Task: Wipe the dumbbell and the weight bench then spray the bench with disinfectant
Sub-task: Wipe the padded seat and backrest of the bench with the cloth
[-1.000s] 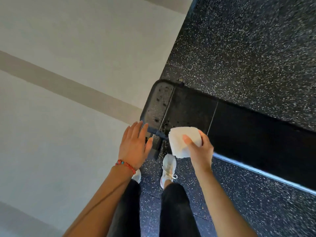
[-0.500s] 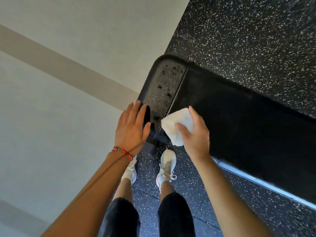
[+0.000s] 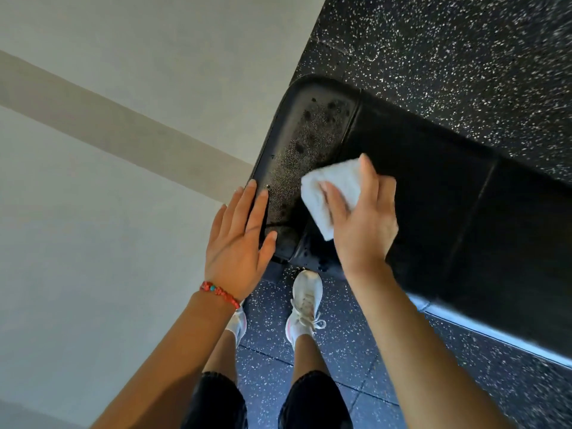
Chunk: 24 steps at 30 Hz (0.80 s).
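At the bench's near end: the right hand [image 3: 363,224] pinches a folded white cloth [image 3: 332,193] and presses it on the black weight bench [image 3: 433,193], by the seam between the end pad and the long pad.
Left hand: the left hand [image 3: 240,239] lies flat with fingers straight and together along the end pad's outer edge, holding nothing.
Bench surface: the end pad [image 3: 309,144] is flecked with dark wet spots and a fine speckle.
Change: half a second ago the cloth sat at the pad's near edge; it now lies further onto the top, and the bench fills more of the view.
Around: speckled black floor [image 3: 448,57], pale wall [image 3: 123,88], white shoes [image 3: 305,305], red bracelet [image 3: 219,293].
Dumbbell: out of view.
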{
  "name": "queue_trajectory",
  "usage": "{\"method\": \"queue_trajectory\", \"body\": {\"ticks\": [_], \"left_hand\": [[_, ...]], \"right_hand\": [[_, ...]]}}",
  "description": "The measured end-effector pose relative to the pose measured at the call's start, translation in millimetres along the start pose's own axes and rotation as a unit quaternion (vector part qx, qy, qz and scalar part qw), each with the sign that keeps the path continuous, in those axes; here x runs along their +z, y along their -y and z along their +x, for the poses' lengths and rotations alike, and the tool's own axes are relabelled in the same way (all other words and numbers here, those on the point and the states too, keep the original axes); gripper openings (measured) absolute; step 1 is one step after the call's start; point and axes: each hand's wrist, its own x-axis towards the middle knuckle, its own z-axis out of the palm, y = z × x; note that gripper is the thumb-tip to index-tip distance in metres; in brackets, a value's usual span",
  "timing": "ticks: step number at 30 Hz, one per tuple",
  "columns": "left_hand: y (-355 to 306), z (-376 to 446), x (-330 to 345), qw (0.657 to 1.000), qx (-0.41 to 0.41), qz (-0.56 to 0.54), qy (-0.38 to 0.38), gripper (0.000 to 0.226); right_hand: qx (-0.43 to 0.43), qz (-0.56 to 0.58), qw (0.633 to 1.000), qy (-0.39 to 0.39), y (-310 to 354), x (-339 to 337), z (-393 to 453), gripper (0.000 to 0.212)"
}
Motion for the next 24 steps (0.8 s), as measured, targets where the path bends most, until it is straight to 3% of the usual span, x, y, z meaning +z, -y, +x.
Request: {"method": "queue_trajectory", "body": {"ticks": [5, 9, 15, 19, 22, 24], "left_hand": [[3, 1, -4, 1.000, 0.007, -0.004, 0.005, 0.055], [10, 1, -10, 0.999, 0.030, -0.001, 0.020, 0.055], [20, 5, -18, 0.997, 0.075, 0.009, 0.028, 0.053], [24, 7, -17, 0.995, 0.095, 0.014, 0.029, 0.053], [24, 6, -16, 0.995, 0.097, 0.016, 0.024, 0.053], [24, 7, -16, 0.995, 0.101, 0.019, 0.020, 0.053]], "right_hand": [[0.060, -0.015, 0.998, -0.007, 28, 24, 62, 0.061], [0.064, 0.012, 0.996, -0.064, 28, 30, 19, 0.059], [0.060, 0.000, 0.996, -0.060, 31, 28, -48, 0.057], [0.066, -0.030, 0.994, -0.087, 37, 35, 10, 0.059], [0.118, -0.002, 0.993, -0.017, 48, 36, 69, 0.063], [0.106, 0.001, 0.994, -0.015, 47, 40, 82, 0.064]]}}
